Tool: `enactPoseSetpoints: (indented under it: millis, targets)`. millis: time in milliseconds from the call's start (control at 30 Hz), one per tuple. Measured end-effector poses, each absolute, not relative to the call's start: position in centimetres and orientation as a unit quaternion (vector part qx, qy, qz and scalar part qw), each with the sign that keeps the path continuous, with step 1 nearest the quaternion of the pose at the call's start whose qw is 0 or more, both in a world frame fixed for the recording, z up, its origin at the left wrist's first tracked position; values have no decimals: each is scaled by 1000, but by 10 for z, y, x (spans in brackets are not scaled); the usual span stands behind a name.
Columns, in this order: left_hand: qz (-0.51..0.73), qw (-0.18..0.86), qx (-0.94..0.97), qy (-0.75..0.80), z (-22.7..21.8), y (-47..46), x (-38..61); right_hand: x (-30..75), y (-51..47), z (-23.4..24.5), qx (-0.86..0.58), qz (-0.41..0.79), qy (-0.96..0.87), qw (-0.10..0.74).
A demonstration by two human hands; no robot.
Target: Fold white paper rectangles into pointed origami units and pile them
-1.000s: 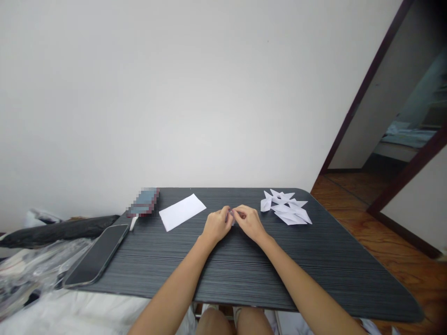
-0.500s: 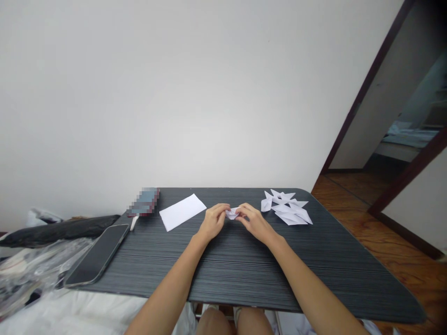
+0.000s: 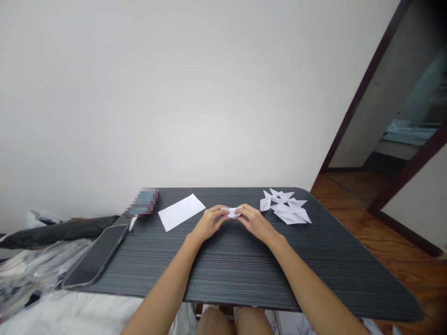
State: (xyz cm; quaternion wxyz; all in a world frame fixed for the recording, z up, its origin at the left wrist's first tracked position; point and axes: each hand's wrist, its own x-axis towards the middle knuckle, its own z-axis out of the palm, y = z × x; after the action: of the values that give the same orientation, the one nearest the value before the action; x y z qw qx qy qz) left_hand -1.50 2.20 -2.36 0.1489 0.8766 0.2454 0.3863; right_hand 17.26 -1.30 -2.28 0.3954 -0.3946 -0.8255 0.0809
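Between my two hands is a small folded piece of white paper [image 3: 232, 213], above the middle of the dark table [image 3: 240, 270]. My left hand [image 3: 208, 222] pinches its left end with thumb and fingers. At the right end, my right hand [image 3: 256, 224] grips it the same way. The fingertips cover both ends of the paper, so only its creased middle shows. To the left of my left hand lies a flat white sheet of paper [image 3: 181, 212]. Several pointed folded paper pieces [image 3: 291, 213] lie in a group to the right of my right hand.
A phone [image 3: 96, 256] rests on the table's left edge. Behind it are a blurred-out red-edged item [image 3: 144, 202] and a small white object [image 3: 132, 224]. A long black bundle [image 3: 59, 231] and plastic bags [image 3: 38, 267] lie left of the table. A white wall [image 3: 223, 102] stands behind.
The folded paper between my hands looks wider and flatter, and my fingers have shifted outward along it. The other papers and the phone stay in place.
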Motion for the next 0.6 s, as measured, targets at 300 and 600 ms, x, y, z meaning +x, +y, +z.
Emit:
enactPoseSetpoints:
  millis: [300,600]
  targets:
    - [408,315,815,266,-26,19,-9,173,-8,-29,-375,87,-802,457]
    - [419,331,800,273,-28,20,-7,171,-12,-24,-379,113,-795,461]
